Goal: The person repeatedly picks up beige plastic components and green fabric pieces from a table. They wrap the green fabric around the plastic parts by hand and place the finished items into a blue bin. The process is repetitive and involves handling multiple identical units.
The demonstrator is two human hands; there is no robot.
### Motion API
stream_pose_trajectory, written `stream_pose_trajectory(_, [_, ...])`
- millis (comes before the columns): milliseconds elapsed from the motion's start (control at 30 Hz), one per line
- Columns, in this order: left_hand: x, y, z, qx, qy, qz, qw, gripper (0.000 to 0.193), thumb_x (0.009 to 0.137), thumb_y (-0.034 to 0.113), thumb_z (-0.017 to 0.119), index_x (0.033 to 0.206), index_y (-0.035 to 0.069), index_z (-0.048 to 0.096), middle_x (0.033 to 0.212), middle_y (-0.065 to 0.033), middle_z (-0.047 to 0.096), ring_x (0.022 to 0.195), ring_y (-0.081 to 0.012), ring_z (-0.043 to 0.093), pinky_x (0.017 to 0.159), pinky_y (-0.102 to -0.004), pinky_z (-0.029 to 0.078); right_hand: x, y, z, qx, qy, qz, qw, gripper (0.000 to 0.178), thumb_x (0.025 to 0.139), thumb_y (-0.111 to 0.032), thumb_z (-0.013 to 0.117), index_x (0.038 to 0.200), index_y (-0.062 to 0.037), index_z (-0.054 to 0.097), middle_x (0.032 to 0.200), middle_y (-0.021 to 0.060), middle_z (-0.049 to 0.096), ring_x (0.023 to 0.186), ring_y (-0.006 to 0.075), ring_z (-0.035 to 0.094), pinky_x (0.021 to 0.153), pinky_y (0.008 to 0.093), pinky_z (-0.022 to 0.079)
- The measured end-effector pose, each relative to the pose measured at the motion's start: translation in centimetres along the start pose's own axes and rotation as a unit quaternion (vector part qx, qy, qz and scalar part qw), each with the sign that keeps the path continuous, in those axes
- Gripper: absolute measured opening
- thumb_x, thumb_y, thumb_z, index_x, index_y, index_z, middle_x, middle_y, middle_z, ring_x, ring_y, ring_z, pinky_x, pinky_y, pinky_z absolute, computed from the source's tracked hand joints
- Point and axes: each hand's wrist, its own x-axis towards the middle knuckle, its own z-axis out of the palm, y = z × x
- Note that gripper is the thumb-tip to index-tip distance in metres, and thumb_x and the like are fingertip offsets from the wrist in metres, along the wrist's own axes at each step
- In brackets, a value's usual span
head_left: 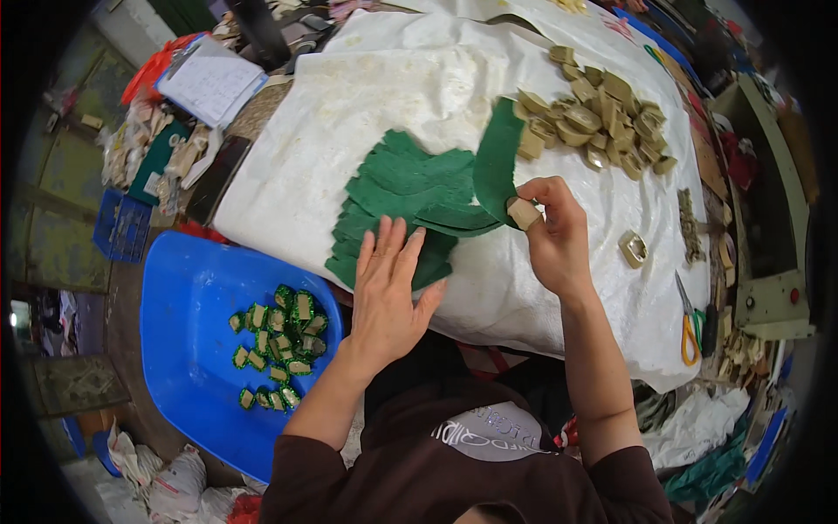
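Overall, the worktop [297, 157], covered in white, carries the materials. The blue tub [175, 349] stands beside its left edge and contains tan pieces with glittery green sides [303, 306].

The green stack [393, 175] lies near the middle of the worktop, its layers overlapping unevenly. The tan pile [615, 122] lies beyond it to the right.

The left grip [384, 293] is spread flat, fingertips on the near part of the stack, holding nothing between them. Maintain light, even pressure here; heavy pressure would probably skew the layers.

The right grip [559, 231] is narrow, pinching a tan block between thumb and fingers. The green strip [499, 162] stretches away from this pinch, over the right side of the stack. Its lower end meets the block; the exact contact is hidden by the fingers.

Keep the strip free of twists and the block square to its end. Confine the pinch to the block's edges, so that its faces remain visible.

Orange-handled scissors [690, 336] lie near the right edge, well apart from both grips. A lone tan piece [634, 249] sits between them and the pile. The block [524, 214] is the smallest item in hand.
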Motion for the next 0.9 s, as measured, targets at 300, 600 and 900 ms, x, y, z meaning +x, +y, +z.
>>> stream_pose_trajectory(300, [4.1, 3.7, 2.1, 0.002, 0.07, 0.096, 0.993, 0.047, 0.067, 0.004, 0.07, 0.113, 0.007, 0.061, 0.116, -0.0119, 0.057, 0.113, -0.0304, 0.052, 0.093, -0.0417, 0.036, -3.1, 0.8, -1.1, 0.135, 0.01, 0.01, 0.991, 0.013, 0.081, 0.007, 0.059, 0.091, -0.0005, 0.055, 0.084, 0.009, 0.059, 0.079, 0.0185, 0.058, 0.073, 0.028, 0.045])
stream_pose_trajectory(600, [5.9, -2.0, -1.5, 0.168, 0.085, 0.155, 0.97, 0.039, 0.074, -0.006, 0.054, 0.108, 0.009, 0.066, 0.12, -0.0084, 0.059, 0.121, -0.0252, 0.05, 0.101, -0.0429, 0.03, -4.8, 0.6, -7.3, 0.108, 0.033, 0.067, 0.991, 0.016, 0.082, 0.007, 0.059, 0.095, -0.0008, 0.056, 0.086, 0.0052, 0.06, 0.079, 0.0145, 0.056, 0.074, 0.0259, 0.044])
stream_pose_trajectory(900, [3.8, 6.1, -0.8, -0.182, -0.116, 0.082, 0.973, 0.053, 0.069, 0.006, 0.057, 0.121, -0.001, 0.055, 0.124, -0.0216, 0.049, 0.113, -0.0375, 0.045, 0.097, -0.0418, 0.034, -7.0, -0.5, -10.5, -0.03, -0.123, -0.004, 0.992, 0.024, 0.073, 0.008, 0.058, 0.093, -0.0051, 0.061, 0.082, 0.008, 0.063, 0.084, 0.03, 0.059, 0.079, 0.0371, 0.043])
